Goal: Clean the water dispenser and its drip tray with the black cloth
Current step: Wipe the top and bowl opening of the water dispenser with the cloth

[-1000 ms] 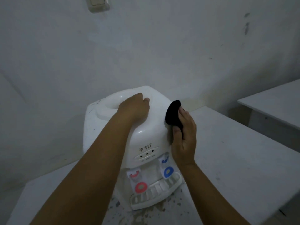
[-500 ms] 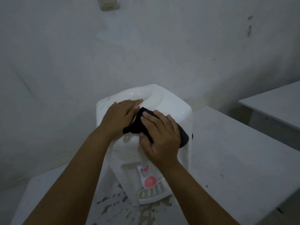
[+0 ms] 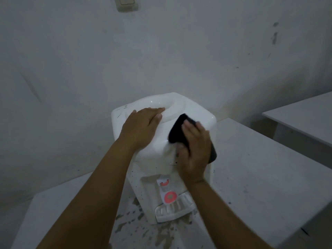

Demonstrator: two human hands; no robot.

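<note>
Water dispenser (image 3: 158, 159): white tabletop unit, standing upright on a grey table (image 3: 260, 177) close to the wall (image 3: 161, 51); small dark specks dot its front and left edge.
Bottle well (image 3: 167, 105): round recess in the dispenser's top, with a raised rim.
Left hand (image 3: 142, 126): lies flat on the dispenser's top left, fingers straight and together, fingertips reaching the rim of the well; it holds nothing.
Right hand (image 3: 195, 151): spread over the black cloth, pressing it against the dispenser's upper right front; the fingers look blurred.
Black cloth (image 3: 177, 130): between the right palm and the white casing, showing past the fingertips and again at the hand's outer edge.
Red tap (image 3: 169, 196): on the front below the right wrist, with a red ring on its lever.
Drip tray (image 3: 175, 210): white slotted tray at the dispenser's foot, just under the tap.
Tabletop stains (image 3: 136, 221): dark blotches in front of the dispenser's base.
Second table (image 3: 301, 112): at the right edge, apart from the first.
Wall switch (image 3: 127, 3): high on the wall, above the dispenser.
</note>
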